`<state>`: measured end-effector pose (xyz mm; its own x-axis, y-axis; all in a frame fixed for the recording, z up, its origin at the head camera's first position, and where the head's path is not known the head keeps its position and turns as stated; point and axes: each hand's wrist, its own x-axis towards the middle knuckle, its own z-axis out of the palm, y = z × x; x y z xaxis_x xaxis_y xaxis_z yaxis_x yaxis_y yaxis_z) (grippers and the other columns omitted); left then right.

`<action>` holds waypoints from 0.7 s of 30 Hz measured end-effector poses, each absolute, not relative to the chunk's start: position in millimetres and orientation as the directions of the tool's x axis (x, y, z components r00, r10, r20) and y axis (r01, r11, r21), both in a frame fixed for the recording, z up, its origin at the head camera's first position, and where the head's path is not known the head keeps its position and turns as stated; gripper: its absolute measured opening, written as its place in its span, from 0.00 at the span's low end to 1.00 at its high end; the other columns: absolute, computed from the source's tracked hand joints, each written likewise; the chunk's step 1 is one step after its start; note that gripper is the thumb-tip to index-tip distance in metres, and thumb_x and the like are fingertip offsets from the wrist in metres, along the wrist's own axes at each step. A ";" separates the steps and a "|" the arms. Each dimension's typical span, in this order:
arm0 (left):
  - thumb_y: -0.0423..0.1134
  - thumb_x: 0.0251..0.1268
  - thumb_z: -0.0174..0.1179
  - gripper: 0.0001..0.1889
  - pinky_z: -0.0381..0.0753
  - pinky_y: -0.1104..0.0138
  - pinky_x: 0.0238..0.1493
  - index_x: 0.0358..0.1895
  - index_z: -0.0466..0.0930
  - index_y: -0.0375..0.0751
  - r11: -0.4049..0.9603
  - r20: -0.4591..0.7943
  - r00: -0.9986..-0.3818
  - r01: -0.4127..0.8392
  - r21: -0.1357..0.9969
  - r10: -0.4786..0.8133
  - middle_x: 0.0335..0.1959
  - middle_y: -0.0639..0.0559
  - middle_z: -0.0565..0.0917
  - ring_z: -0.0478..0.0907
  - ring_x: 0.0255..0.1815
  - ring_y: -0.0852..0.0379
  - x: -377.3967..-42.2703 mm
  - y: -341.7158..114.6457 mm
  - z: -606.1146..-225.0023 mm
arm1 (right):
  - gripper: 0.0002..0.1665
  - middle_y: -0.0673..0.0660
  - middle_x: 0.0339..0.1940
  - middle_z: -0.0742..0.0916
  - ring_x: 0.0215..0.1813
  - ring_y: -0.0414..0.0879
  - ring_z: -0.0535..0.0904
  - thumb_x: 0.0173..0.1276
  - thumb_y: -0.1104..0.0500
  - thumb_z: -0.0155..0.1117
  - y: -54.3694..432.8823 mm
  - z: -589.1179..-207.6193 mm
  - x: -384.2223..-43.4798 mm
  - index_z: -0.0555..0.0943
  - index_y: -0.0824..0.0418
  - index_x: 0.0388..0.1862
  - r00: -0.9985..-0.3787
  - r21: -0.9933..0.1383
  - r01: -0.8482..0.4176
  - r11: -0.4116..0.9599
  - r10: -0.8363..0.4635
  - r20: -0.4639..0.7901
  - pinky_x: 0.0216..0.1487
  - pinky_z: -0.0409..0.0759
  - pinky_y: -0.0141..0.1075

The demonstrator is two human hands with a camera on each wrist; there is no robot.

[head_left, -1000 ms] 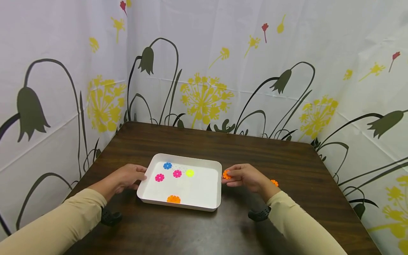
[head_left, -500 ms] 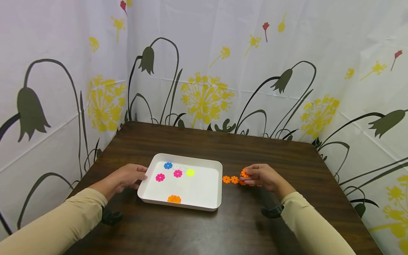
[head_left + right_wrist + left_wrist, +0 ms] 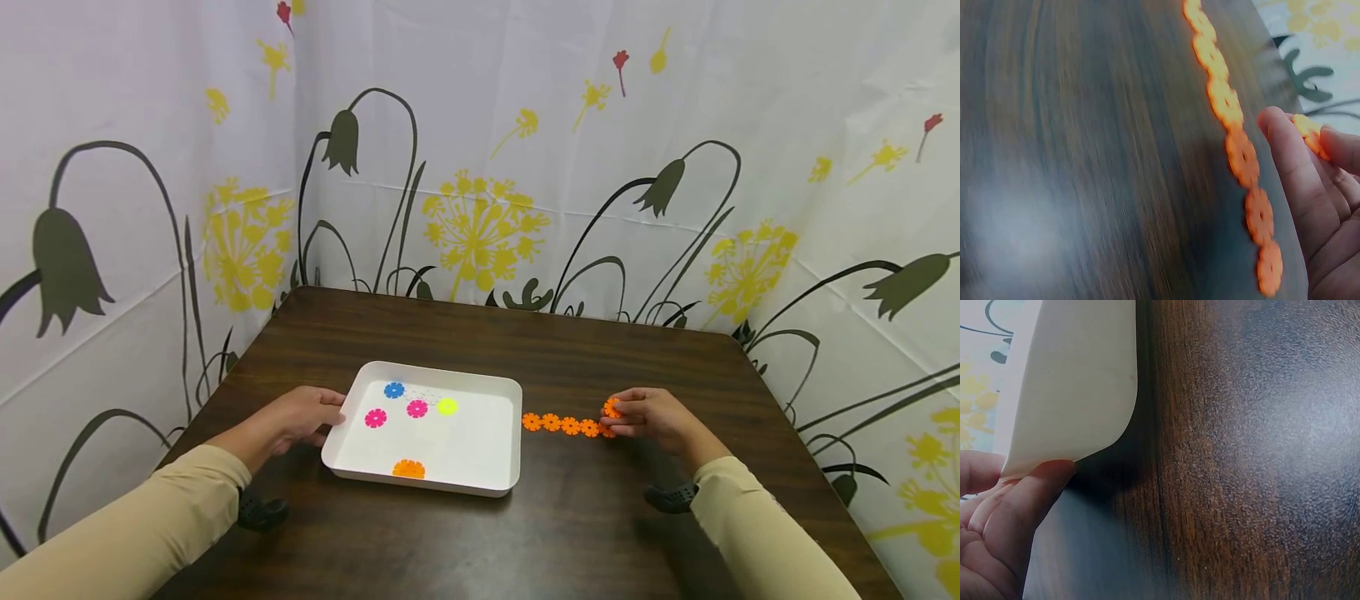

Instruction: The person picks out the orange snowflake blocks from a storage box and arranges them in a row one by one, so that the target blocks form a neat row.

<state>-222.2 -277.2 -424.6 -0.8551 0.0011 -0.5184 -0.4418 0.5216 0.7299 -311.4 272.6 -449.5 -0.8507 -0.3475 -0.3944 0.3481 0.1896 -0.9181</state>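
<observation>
My left hand [image 3: 303, 417] grips the left wall of a white rectangular tray [image 3: 480, 442]; in the left wrist view its fingers meet the tray's side wall [image 3: 1079, 387]. Between the thumb and fingers of my right hand [image 3: 656, 421] is an orange notched flower disc [image 3: 611, 408], partly hidden by them in the right wrist view. Below that hand, a row of several orange discs [image 3: 570, 426] runs rightward from the tray; its right end is hidden in the head view. Inside the tray lie a blue disc [image 3: 393, 390], pink discs [image 3: 417, 408] and a yellow disc [image 3: 447, 407].
Near the tray's front wall shows a larger orange disc shape [image 3: 408, 469]. Faint clear pieces [image 3: 427, 396] lie by the blue disc. The brown wooden table [image 3: 465, 550] is enclosed by a white flower-printed curtain [image 3: 480, 125]. Dark wrist straps [image 3: 258, 510] hang below both sleeves.
My right hand, with the orange disc pinched in it, has moved right, away from the tray and along the row, uncovering more of the discs. The left hand and tray stay put.
</observation>
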 end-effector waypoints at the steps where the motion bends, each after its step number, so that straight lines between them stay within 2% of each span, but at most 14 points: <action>1: 0.38 0.71 0.56 0.27 0.85 0.57 0.46 0.68 0.66 0.27 0.522 -0.519 -0.855 -0.443 0.729 0.000 0.60 0.30 0.75 0.81 0.46 0.47 -222.0 -277.3 -424.3 | 0.25 0.68 0.50 0.86 0.48 0.53 0.87 0.73 0.64 0.57 276.5 -449.3 -311.5 0.66 0.77 0.64 -0.855 -0.918 0.342 0.199 -0.339 -0.392 0.50 0.84 0.45; 7: 0.38 0.71 0.56 0.26 0.85 0.57 0.46 0.67 0.66 0.27 0.526 -0.520 -0.854 -0.442 0.727 0.001 0.60 0.30 0.75 0.81 0.46 0.47 -220.8 -276.9 -422.7 | 0.20 0.68 0.48 0.87 0.45 0.53 0.88 0.74 0.63 0.56 302.9 -447.4 -312.1 0.69 0.75 0.59 -0.888 -0.914 0.300 0.274 -0.270 -0.373 0.46 0.86 0.44; 14: 0.38 0.71 0.56 0.26 0.85 0.56 0.46 0.67 0.67 0.28 0.532 -0.512 -0.859 -0.434 0.728 0.000 0.60 0.31 0.76 0.81 0.46 0.47 -222.8 -278.5 -425.3 | 0.19 0.60 0.38 0.87 0.37 0.48 0.86 0.74 0.63 0.55 324.6 -446.8 -308.8 0.72 0.76 0.57 -0.919 -0.884 0.254 0.394 -0.187 -0.347 0.40 0.86 0.40; 21: 0.38 0.72 0.56 0.26 0.85 0.56 0.47 0.68 0.66 0.27 0.532 -0.515 -0.857 -0.435 0.726 0.001 0.61 0.30 0.75 0.80 0.47 0.46 -222.4 -278.5 -426.2 | 0.14 0.57 0.31 0.84 0.31 0.45 0.82 0.71 0.64 0.58 332.9 -449.6 -307.4 0.78 0.75 0.48 -0.933 -0.754 0.215 0.620 -0.099 -0.347 0.34 0.85 0.40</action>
